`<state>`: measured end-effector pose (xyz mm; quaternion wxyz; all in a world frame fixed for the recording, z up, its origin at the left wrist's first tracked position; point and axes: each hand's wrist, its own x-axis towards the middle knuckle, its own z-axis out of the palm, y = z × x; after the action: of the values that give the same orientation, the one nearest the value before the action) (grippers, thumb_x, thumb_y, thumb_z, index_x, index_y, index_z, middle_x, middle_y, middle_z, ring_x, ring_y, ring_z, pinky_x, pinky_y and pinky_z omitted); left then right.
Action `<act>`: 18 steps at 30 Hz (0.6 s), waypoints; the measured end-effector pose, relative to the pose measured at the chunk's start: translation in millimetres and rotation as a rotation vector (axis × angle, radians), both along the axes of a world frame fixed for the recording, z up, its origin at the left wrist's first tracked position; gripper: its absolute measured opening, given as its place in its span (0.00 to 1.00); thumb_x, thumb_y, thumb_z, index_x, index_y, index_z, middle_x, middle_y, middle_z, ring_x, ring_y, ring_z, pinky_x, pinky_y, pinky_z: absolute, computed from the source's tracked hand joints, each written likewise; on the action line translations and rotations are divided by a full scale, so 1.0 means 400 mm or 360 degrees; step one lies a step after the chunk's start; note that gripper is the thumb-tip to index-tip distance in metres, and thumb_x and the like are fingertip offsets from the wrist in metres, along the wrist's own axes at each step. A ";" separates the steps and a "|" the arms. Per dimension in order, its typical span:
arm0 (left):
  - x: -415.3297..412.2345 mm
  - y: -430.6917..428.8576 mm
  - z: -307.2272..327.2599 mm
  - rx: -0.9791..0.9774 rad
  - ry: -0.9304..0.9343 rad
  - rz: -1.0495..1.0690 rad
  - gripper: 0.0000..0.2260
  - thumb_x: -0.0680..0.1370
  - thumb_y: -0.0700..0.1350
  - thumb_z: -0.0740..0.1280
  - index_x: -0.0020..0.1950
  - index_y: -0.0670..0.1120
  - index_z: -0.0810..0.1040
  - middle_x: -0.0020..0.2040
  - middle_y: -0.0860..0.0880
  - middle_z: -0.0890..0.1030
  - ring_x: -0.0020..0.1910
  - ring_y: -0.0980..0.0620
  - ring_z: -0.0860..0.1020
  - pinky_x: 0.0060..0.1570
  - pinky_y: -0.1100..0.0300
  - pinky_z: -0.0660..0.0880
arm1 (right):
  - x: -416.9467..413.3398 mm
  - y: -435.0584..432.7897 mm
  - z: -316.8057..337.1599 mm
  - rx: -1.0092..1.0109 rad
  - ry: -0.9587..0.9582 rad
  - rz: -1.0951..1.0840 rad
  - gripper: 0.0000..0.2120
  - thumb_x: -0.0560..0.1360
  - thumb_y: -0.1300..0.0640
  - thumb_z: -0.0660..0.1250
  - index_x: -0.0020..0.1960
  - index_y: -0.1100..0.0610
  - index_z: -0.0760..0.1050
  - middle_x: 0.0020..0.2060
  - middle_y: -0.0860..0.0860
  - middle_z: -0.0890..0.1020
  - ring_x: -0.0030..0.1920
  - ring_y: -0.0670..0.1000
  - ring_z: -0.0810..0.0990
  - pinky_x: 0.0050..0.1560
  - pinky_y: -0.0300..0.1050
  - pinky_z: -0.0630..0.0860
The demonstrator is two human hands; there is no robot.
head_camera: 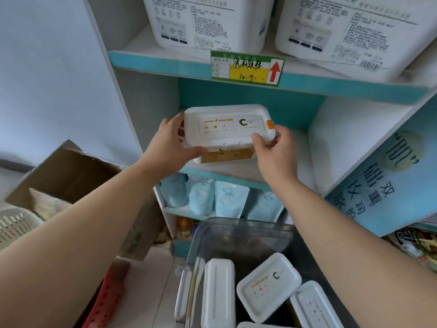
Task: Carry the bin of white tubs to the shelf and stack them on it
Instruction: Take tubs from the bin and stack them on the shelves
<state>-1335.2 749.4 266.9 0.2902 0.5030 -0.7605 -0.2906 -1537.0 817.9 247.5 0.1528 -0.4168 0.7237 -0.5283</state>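
A white tub with an orange and green label is held between both hands over the middle shelf. My left hand grips its left end and my right hand grips its right front corner. Directly under it lies another white tub with an orange band, resting on the shelf board. Below, the clear grey bin stands on the floor and holds several more white tubs.
Large white containers fill the upper shelf above a green and yellow price tag. Pale blue pouches line the shelf below. An open cardboard box, a beige basket and a red crate sit at the left.
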 end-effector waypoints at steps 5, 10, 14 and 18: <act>-0.012 -0.064 -0.063 -0.0029 0.0137 0.0071 0.34 0.71 0.48 0.75 0.74 0.46 0.65 0.65 0.47 0.73 0.59 0.49 0.74 0.63 0.54 0.72 | 0.010 -0.072 -0.055 0.0007 -0.0027 -0.0080 0.17 0.71 0.43 0.66 0.54 0.51 0.72 0.44 0.53 0.82 0.44 0.52 0.81 0.45 0.47 0.78; -0.027 -0.122 -0.075 -0.0064 0.0318 0.0209 0.19 0.74 0.41 0.70 0.65 0.44 0.73 0.56 0.49 0.79 0.53 0.50 0.76 0.53 0.55 0.75 | 0.035 -0.138 -0.048 -0.0039 -0.0166 -0.0109 0.13 0.71 0.46 0.68 0.50 0.49 0.69 0.43 0.56 0.82 0.43 0.55 0.83 0.47 0.57 0.80; -0.042 -0.163 -0.080 -0.0026 0.0310 0.0313 0.16 0.76 0.43 0.69 0.63 0.42 0.73 0.55 0.48 0.78 0.53 0.49 0.76 0.49 0.58 0.72 | 0.052 -0.172 -0.052 -0.0125 -0.0204 -0.0124 0.16 0.71 0.46 0.69 0.53 0.51 0.69 0.44 0.57 0.81 0.43 0.56 0.83 0.47 0.57 0.81; -0.065 -0.198 -0.093 -0.0063 0.0287 0.0333 0.18 0.76 0.44 0.69 0.65 0.42 0.71 0.58 0.46 0.77 0.57 0.47 0.75 0.54 0.56 0.72 | 0.042 -0.201 -0.067 -0.0166 -0.0149 -0.0102 0.25 0.69 0.42 0.70 0.60 0.56 0.73 0.52 0.55 0.79 0.43 0.49 0.83 0.49 0.47 0.81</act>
<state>-1361.1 670.0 229.6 0.3959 0.5456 -0.6802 -0.2878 -1520.3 737.3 220.9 0.1475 -0.3756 0.7003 -0.5889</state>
